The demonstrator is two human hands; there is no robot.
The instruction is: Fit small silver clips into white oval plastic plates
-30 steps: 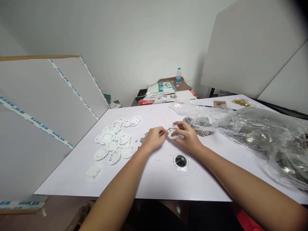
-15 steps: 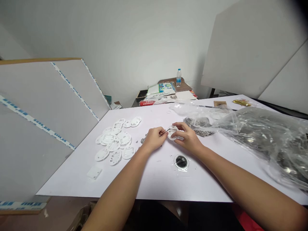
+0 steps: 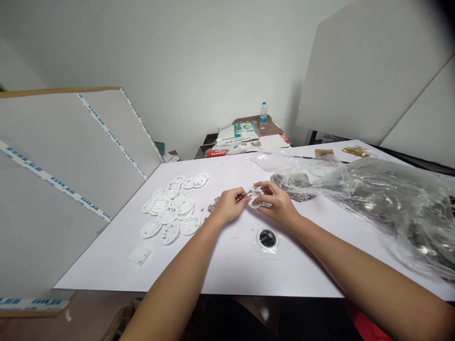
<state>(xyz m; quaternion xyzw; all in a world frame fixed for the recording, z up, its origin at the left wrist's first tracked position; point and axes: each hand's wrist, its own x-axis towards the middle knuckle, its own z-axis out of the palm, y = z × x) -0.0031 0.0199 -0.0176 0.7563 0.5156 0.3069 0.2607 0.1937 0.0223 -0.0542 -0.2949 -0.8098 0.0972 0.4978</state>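
Head view shows one white disc (image 3: 255,193) over the surface (image 3: 234,263), its edge gripped by the right hand (image 3: 280,204), fingers partly spread around it, while the left hand (image 3: 230,204), fingers pinched together, holds one thin dark tool (image 3: 248,193) pointed at it. Nearer the person lies one black-centred round piece (image 3: 267,238); leftward, over ten loose discs (image 3: 167,214) overlap.

White round slotted disc (image 3: 255,191), tilted up, held in right fingers (image 3: 268,199). Thin dark tool (image 3: 248,193), mostly hidden, at its left edge.
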